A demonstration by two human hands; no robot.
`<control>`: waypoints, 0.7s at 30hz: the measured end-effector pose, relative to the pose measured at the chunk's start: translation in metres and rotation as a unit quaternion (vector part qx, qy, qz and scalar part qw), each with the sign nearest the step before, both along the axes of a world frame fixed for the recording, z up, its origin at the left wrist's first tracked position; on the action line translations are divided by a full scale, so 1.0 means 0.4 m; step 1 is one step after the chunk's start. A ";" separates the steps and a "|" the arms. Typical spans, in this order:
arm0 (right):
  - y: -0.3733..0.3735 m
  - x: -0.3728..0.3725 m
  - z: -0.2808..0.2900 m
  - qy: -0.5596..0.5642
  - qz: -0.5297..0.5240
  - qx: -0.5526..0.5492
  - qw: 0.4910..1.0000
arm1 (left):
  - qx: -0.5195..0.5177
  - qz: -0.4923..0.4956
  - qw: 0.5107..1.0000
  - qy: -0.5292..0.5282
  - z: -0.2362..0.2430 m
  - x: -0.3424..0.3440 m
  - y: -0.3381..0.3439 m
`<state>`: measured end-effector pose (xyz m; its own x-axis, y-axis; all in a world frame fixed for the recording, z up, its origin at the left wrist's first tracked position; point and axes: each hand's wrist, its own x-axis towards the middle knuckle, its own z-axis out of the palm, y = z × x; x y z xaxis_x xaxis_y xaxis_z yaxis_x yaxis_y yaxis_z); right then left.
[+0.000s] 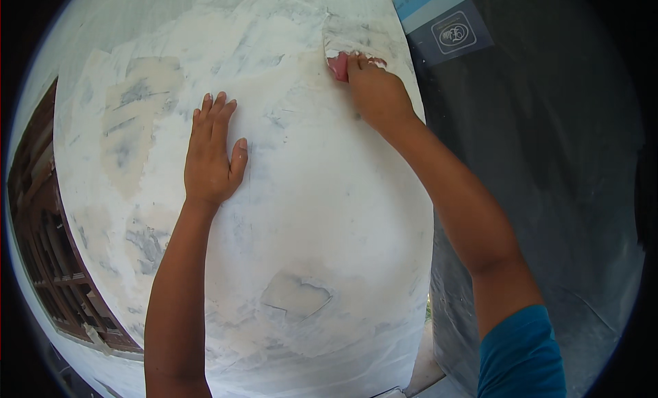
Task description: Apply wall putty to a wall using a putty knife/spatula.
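Observation:
A wall [295, 185] coated in white filler, with grey and beige patches, takes up most of the view. Flat against it at the left of centre rests my left hand [214, 155], fingers stretched out and nothing in it. High up near the wall's right edge, my right hand [379, 93] grips a red putty knife [338, 67] smeared with white paste. Its front edge meets the wall, where a strip of greyer, wet-looking paste lies just above. My fingers partly cover the tool.
A brown wooden window frame [58, 261] with bars is set at the far left. Beyond the wall's right edge stands a large dark grey surface [541, 172], with a blue and grey printed panel [445, 25] at its top. A rougher beige patch [298, 295] marks the lower wall.

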<state>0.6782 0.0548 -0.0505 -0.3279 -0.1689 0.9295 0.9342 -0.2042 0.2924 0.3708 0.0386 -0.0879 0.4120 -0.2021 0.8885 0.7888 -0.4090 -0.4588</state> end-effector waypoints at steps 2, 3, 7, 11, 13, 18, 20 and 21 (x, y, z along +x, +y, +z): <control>-0.020 -0.089 -0.148 -0.012 0.003 -0.079 0.997 | -0.001 0.008 1.000 -0.007 -0.003 -0.019 0.001; -0.063 -0.125 -0.214 -0.034 -0.017 -0.139 0.989 | -0.003 0.014 1.000 -0.008 -0.006 -0.027 0.002; -0.261 -0.146 -0.145 0.068 0.113 -0.375 0.918 | -0.005 0.023 1.000 -0.015 -0.012 -0.051 -0.005; -0.182 -0.021 0.076 0.102 0.126 -0.076 0.984 | -0.001 0.006 1.000 -0.004 -0.005 -0.017 0.002; -0.142 0.027 0.113 0.108 0.088 -0.070 0.988 | 0.001 -0.002 1.000 0.003 0.002 0.009 0.005; -0.051 -0.095 -0.127 -0.037 0.023 -0.053 0.998 | -0.001 0.012 1.000 -0.009 -0.005 -0.024 0.004; -0.118 -0.132 -0.264 -0.060 0.062 -0.116 0.990 | -0.004 0.010 1.000 -0.008 -0.006 -0.024 0.003; -0.153 -0.136 -0.289 -0.055 0.091 -0.178 0.978 | -0.005 0.012 1.000 -0.008 -0.007 -0.026 0.004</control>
<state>0.6239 -0.0064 -0.1661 -0.4230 0.0936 0.9013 0.9049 0.0958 0.4148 0.3605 0.0400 -0.0906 0.4019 -0.1830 0.8972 0.8054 -0.3955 -0.4414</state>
